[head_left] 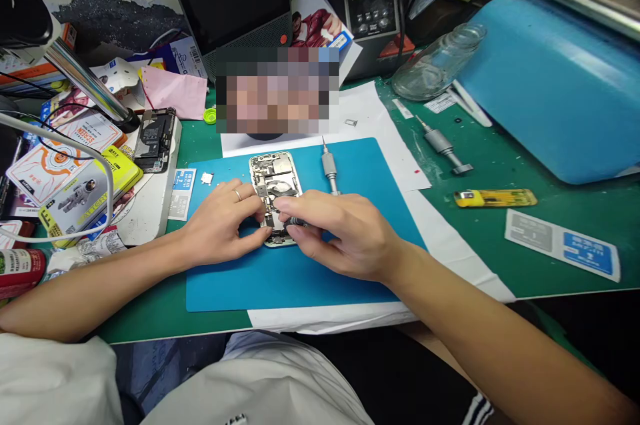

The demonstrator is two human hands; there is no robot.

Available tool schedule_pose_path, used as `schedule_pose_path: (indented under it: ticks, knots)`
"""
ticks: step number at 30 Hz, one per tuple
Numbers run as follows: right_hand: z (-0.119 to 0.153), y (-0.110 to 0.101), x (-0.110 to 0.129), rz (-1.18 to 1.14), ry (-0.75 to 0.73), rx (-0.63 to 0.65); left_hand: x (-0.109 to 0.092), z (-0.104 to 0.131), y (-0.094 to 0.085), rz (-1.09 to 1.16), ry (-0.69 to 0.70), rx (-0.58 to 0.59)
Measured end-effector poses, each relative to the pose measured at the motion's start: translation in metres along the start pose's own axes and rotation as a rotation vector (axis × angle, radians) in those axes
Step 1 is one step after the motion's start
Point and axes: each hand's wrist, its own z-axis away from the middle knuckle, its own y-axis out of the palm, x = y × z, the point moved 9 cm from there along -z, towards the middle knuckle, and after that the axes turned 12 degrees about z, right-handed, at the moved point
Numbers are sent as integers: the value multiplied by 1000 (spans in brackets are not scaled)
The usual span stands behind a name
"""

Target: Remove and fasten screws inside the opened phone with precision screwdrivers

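An opened smartphone (283, 168), its inner boards and a round coil showing, lies on a blue work mat (230, 285). My left hand (225, 218), with a ring on one finger, is closed at the phone's lower left edge, curled fingers and thumb against it. Over the lower right part of the phone, my right hand (345, 231) pinches a slim dark tool (296, 221); its tip is hidden, so its kind is unclear. Just beyond that hand, a grey precision screwdriver (329, 168) lies on the mat. A small white-silver part (207, 178) sits near the mat's left edge.
Right of the mat lie another grey screwdriver (445, 145), a yellow cutter-like tool (495, 198) and a label card (563, 245). A glass jar (437, 65) is behind them. At left are another opened phone (156, 138), boxes (93, 191) and a white cable (107, 178).
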Motion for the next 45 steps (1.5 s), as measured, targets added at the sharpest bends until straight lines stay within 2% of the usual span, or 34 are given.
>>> schedule_pose_path:
  ticks: [10, 18, 21, 28, 34, 39, 45]
  knots:
    - [1, -3, 11, 151, -110, -38, -1, -1, -1, 22, -13, 24]
    - [2, -13, 4, 126, -65, -113, 0, -2, -1, 24, -26, 24]
    - [6, -16, -2, 153, -20, -135, -1, -2, -1, 30, -27, 30]
    - [10, -30, -29, 278, 231, -192, 0, -2, -2, 13, -46, 40]
    - [6, -19, -38, 438, 200, -41, 1, -2, -4, 42, -57, 15]
    - [8, 1, -37, 684, 108, 183, -1, -3, -6, 83, -67, 13]
    - [17, 15, -45, 697, 74, 353, 0, -2, -7, 105, -87, 28]
